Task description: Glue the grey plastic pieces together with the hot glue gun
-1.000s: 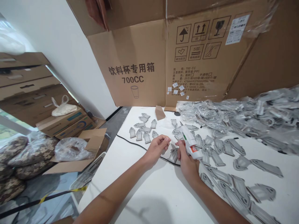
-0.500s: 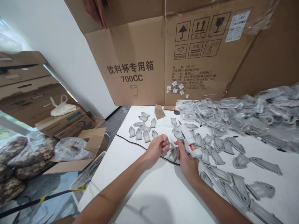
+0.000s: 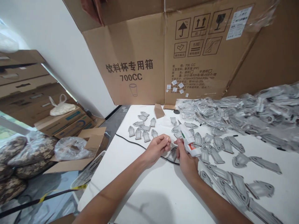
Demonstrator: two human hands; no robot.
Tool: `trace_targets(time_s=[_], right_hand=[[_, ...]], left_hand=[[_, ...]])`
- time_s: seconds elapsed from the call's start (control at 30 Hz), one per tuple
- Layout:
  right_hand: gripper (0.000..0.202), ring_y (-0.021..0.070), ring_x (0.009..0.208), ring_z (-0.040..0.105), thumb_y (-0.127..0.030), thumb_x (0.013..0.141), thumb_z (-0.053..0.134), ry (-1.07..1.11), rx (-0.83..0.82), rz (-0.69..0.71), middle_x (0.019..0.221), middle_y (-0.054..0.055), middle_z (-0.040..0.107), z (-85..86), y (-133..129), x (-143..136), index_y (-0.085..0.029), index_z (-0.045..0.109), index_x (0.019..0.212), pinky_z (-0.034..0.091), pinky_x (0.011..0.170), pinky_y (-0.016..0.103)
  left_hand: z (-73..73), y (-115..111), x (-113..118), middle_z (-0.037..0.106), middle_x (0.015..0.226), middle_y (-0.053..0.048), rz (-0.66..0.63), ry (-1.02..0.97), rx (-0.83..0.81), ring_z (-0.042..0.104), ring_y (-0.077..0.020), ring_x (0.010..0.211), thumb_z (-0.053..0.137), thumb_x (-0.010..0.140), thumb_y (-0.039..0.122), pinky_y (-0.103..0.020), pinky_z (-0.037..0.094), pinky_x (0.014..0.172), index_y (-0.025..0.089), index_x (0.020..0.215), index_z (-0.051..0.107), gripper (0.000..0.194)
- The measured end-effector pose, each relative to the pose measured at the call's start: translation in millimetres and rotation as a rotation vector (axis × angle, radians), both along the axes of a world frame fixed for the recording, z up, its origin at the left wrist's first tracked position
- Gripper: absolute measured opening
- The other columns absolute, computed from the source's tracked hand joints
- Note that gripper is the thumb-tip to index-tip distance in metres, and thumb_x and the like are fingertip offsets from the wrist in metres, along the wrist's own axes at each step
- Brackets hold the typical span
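My right hand [image 3: 187, 163] is wrapped round a white hot glue gun [image 3: 189, 141] with green and orange markings, its dark nozzle pointing away from me. To its left, my left hand [image 3: 157, 148] is closed in a pinch above the white table [image 3: 140, 174]. Whatever the left fingertips hold, if anything, is too small to make out. Several flat grey arrow-shaped pieces [image 3: 146, 136] lie beyond the left hand. More grey pieces [image 3: 216, 154] are spread to the right of the glue gun. One grey piece is partly hidden between the hands.
A black cable [image 3: 130, 142] crosses the table under my left hand. A heap of plastic-wrapped grey parts [image 3: 233, 112] covers the back right. A big cardboard sheet [image 3: 140, 40] stands behind. On the floor at left are an open carton [image 3: 98, 141] and a plastic crate [image 3: 93, 168].
The left fingers have shifted slightly and their pinch shows a little more clearly. My right hand and the glue gun stay nearly in place; the whole view has shifted slightly.
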State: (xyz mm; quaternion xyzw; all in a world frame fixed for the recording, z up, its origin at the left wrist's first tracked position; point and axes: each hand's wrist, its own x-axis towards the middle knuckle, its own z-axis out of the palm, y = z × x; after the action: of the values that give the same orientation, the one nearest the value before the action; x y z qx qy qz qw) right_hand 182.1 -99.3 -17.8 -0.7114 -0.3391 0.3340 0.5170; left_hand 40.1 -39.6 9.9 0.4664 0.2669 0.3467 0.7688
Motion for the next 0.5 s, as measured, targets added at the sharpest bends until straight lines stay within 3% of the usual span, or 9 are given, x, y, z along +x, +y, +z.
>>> trace_targets(time_s=[0.23, 0.5], right_hand=[[0.057, 0.0236, 0.067, 0.059, -0.077, 0.090, 0.054, 0.014, 0.049, -0.019, 0.056, -0.001, 0.054, 0.4, 0.4, -0.6, -0.025, 0.060, 0.068, 0.047, 0.076, 0.036], [0.053, 0.0206, 0.058, 0.052, -0.072, 0.091, 0.056, -0.005, 0.141, -0.028, 0.053, -0.003, 0.050, 2.3, 1.3, -3.0, -0.026, 0.055, 0.066, 0.046, 0.069, 0.035]], left_hand=[[1.7, 1.1, 2.0, 0.053, 0.078, 0.000, 0.057, 0.101, -0.031, 0.044, -0.0099, 0.069, 0.081, 0.087, 0.052, -0.023, 0.031, 0.064, 0.017, 0.092, 0.063, 0.040], [5.0, -1.9, 2.4, 0.052, 0.083, -0.001, 0.043, 0.104, -0.033, 0.045, -0.0091, 0.072, 0.081, 0.088, 0.050, -0.020, 0.035, 0.068, 0.015, 0.088, 0.064, 0.039]])
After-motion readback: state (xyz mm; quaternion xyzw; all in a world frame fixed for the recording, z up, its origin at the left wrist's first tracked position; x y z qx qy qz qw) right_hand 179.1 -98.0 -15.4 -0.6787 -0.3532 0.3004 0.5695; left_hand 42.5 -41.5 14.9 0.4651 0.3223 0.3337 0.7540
